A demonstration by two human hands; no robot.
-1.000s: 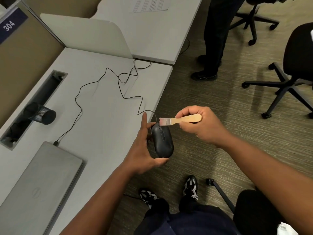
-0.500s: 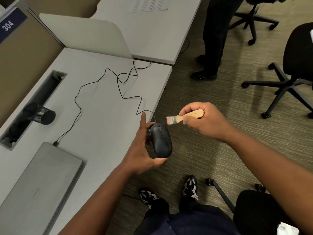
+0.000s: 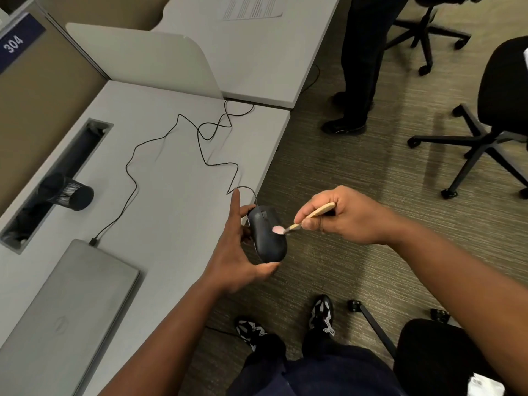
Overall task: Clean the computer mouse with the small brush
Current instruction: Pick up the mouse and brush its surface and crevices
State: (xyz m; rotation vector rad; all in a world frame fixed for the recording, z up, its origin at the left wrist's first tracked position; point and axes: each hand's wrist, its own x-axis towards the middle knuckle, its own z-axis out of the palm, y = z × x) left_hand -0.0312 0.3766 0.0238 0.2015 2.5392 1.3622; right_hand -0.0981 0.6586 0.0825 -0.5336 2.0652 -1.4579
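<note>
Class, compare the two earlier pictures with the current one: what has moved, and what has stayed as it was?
The right hand swung the small wooden-handled brush down from the front end of the black computer mouse; its bristles now touch the mouse's back. The left hand kept its hold on the mouse beside the desk edge. The closed grey laptop and black cable did not move.

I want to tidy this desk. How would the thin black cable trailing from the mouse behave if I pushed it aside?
The thin black cable lies in loose loops on the grey desk, so it is probably floppy and light. Its ends join the black mouse and seemingly the closed silver laptop, so it would likely tug them.
</note>
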